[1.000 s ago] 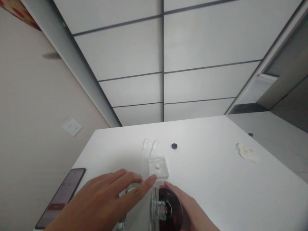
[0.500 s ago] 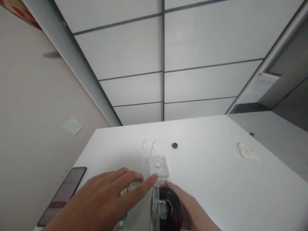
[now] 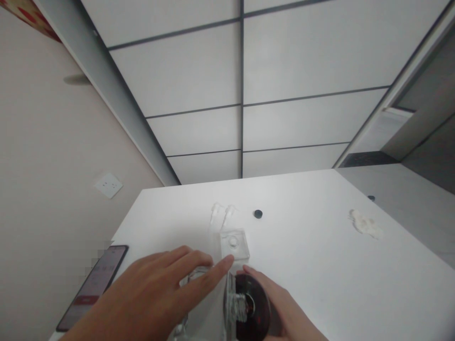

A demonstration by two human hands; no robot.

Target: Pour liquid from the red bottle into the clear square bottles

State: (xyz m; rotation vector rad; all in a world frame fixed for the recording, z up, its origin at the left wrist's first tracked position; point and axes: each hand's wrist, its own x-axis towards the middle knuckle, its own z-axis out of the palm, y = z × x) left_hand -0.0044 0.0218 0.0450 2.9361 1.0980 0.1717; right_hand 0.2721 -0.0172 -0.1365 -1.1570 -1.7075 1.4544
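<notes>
My left hand (image 3: 159, 284) is wrapped over a clear glass bottle (image 3: 206, 303), which lies tipped on its side. Its threaded neck (image 3: 239, 308) points right, over a dark red, round-topped vessel (image 3: 258, 312). From the right side, my right hand (image 3: 280, 303) curls round that vessel; most of those fingers are hidden behind it. Whether the neck touches the vessel I cannot tell. Just beyond my left fingertip sits a clear square piece (image 3: 234, 251) with a round bump in its middle.
Behind the square piece lie two whitish pump heads (image 3: 229, 209) with thin tubes. A small black cap (image 3: 258, 214) is to their right. A crumpled white wad (image 3: 365, 225) lies near the right edge of the white table (image 3: 320, 270). A phone (image 3: 95, 289) rests at left.
</notes>
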